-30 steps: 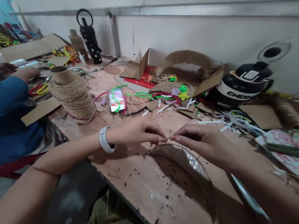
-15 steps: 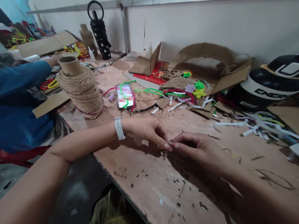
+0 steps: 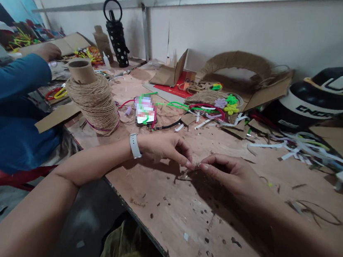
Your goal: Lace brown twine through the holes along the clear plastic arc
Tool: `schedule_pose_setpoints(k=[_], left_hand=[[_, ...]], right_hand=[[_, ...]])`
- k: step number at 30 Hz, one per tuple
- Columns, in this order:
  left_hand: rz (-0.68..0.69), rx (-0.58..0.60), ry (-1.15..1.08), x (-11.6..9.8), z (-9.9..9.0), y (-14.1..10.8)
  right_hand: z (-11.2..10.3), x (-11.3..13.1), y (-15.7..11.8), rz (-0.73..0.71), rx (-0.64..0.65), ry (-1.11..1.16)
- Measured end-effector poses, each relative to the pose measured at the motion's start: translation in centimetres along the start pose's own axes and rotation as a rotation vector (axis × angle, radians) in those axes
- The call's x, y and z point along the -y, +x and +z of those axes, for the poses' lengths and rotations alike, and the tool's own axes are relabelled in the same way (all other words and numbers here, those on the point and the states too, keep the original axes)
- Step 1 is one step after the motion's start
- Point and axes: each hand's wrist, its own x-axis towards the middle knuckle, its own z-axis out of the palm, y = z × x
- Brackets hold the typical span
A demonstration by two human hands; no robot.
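Observation:
My left hand (image 3: 173, 149), with a pale watch band on its wrist, pinches one end of a small brown strand (image 3: 197, 165) that looks like twine. From the other side, my right hand (image 3: 231, 171) pinches the same strand between thumb and forefinger. The fingertips of both hands are a little apart, just above the wooden tabletop (image 3: 161, 210). Below the left fingertips hangs or lies a thin brownish scrap (image 3: 184, 176); I cannot tell whether it belongs to the strand.
A large spool of jute twine (image 3: 92, 98) and a phone (image 3: 147, 111) stand beyond my left arm. Cardboard, a wrapped ring (image 3: 236, 61), coloured flowers (image 3: 230, 107) and paper strips (image 3: 296, 146) lie behind. A big jug (image 3: 315, 100) is at right. At left sits a person in a blue sleeve (image 3: 17, 80).
My fingertips have drawn slightly apart, so more of the brown strand shows between them. The other person's arm at left has lifted and shifted left. The view has shifted slightly.

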Motion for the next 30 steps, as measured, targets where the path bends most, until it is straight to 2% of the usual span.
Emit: schedule_pose_setpoints(k=[5, 10, 14, 30], left_hand=[[-0.029, 0.052, 0.076, 0.2, -0.1, 0.1], [0.019, 0.041, 0.202, -0.3, 0.2, 0.1], [0.006, 0.025, 0.238, -0.6, 0.3, -0.1], [0.014, 0.023, 0.187, 0.4, 1.0, 0.0]], right_hand=[[-0.3, -0.4, 0.2, -0.073, 0.048, -0.114], [-0.3, -0.8, 0.3, -0.1, 0.061, -0.162], [-0.3, -1.1, 0.3, -0.1, 0.097, -0.15], [-0.7, -0.9, 0.3, -0.075, 0.112, -0.157]])
